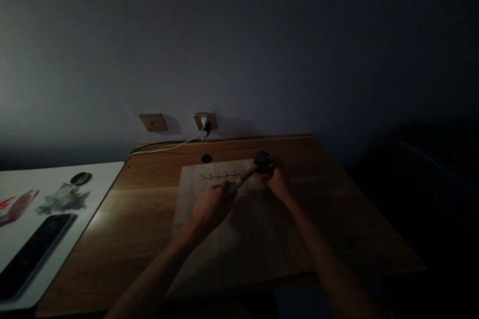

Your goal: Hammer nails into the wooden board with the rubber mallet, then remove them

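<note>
My left hand (pixel 215 203) is closed around the handle of a hammer (pixel 247 173), which points up and to the right across a pale board (pixel 209 259). The hammer's dark head covers the fingertips of my right hand (pixel 276 178). The right fingers look pinched together at the board's far right part, but what they hold is hidden. To the left of the hammer head, a row of several small shiny nails (pixel 225 174) stands upright in the board near its far edge.
The board lies on a wooden desk (pixel 142 239) against a wall. A white cable (pixel 168 148) runs to a wall socket (pixel 210 121). At left, a white table (pixel 108 179) bears a phone (pixel 33 254), a crumpled clear bag (pixel 65 198) and a dark round object (pixel 81 178).
</note>
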A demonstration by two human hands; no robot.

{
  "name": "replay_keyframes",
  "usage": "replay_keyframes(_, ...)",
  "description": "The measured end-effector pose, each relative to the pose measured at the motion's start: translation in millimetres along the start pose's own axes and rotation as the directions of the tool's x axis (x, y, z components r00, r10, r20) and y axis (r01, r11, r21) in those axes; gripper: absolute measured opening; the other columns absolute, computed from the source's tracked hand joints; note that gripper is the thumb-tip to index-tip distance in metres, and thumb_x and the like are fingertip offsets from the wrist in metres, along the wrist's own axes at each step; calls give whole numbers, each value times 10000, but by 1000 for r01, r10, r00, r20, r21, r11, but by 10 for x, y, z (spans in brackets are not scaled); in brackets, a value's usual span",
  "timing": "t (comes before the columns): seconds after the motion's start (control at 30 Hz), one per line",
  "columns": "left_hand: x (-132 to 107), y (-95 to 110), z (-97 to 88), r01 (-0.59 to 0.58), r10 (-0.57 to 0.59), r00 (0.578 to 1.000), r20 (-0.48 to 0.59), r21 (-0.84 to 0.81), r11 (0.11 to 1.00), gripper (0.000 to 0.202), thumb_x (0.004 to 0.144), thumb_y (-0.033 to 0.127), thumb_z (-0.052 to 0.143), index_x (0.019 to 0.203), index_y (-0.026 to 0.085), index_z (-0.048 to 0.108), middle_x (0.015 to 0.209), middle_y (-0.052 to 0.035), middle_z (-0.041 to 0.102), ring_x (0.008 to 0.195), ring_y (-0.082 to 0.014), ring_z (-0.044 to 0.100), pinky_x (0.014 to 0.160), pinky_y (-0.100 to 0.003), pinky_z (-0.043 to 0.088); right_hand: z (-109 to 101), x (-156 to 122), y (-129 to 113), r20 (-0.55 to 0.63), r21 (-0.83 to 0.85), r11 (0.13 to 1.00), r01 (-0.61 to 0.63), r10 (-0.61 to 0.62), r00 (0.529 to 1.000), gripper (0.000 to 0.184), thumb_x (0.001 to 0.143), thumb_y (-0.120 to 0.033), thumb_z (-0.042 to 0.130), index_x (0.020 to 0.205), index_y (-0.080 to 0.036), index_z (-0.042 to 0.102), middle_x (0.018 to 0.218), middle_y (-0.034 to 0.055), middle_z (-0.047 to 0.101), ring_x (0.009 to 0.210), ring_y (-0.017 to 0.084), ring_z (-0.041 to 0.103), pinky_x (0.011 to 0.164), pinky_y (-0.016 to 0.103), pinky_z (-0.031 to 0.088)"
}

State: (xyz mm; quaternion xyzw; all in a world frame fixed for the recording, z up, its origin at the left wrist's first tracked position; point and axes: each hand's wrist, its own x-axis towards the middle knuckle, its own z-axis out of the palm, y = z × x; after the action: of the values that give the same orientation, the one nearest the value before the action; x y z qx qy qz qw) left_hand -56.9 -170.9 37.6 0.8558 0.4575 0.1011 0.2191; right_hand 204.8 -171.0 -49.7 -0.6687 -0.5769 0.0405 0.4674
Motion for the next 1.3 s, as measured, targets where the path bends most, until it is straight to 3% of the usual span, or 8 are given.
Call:
replay_keyframes(0.13,-77,-42,-5,19,-21,998,-51,-43,999,173,982,350,523,1021,214,622,880,-56,732,736,-198,696,613,-259,400,21,-19,36,-6,1,999,36,-36,999,628,765,-486,762,1294,-221,553,1124,108,599,898,263,586,823,432,530)
replay_keyframes(0.3,-412,-267,-46,-20,3,987,-161,-104,994,230,1004,383,490,1111,225,619,877,-49,728,739,-195,695,625,-257,417,27,-10,98,40,7,996,91,-92,995,547,777,-371,713,1276,-202,569,1081,105,610,843,246,583,813,422,527)
replay_keyframes(0.57,-872,-417,-45,134,-137,990,41,70,989,289,942,209,548,1214,290,607,1130,-40,726,871,-215,730,681,-265,474,-9,-4,140,44,72,997,30,-34,998,537,698,-257,564,1232,-201,570,1071,95,627,967,265,598,867,425,501)
replay_keyframes(0.67,-926,-401,60,63,-75,993,91,124,990,418,916,145,543,1316,262,567,1121,-69,708,918,-224,714,771,-297,522,-25,-10,119,2,119,993,-20,20,1000,507,695,-234,558,1200,-201,572,1099,110,642,978,258,606,831,403,507)
replay_keyframes(0.87,-1126,-454,384,-154,156,988,-4,164,974,644,874,18,451,1482,230,421,1197,-119,632,1067,-233,637,916,-354,541,-124,-89,144,-64,193,972,-137,152,986,471,688,-257,539,1150,-191,603,1110,121,668,959,247,633,795,383,529)
replay_keyframes(1.07,-1306,-358,417,-197,199,980,13,209,958,690,882,70,492,1541,241,381,1232,-131,633,1112,-267,604,962,-406,519,-513,-437,130,53,60,993,-99,96,994,348,795,-336,550,1088,-208,687,1117,125,707,1038,285,665,888,453,549)
replay_keyframes(1.17,-1369,-480,319,-184,209,975,-68,269,945,572,926,196,546,1486,289,477,1307,-124,626,1169,-294,587,995,-463,496,-729,-748,28,145,-57,998,-21,29,989,342,901,-373,536,1165,-238,707,1198,125,711,1131,302,654,994,503,523)
replay_keyframes(1.3,-1472,-915,230,-37,118,938,-326,243,969,451,952,419,558,1377,273,587,1339,-118,615,1171,-306,610,969,-468,535,-847,-1175,-90,192,-151,986,66,-36,981,388,926,-303,513,1274,-276,683,1271,110,698,1203,305,634,1017,534,536)
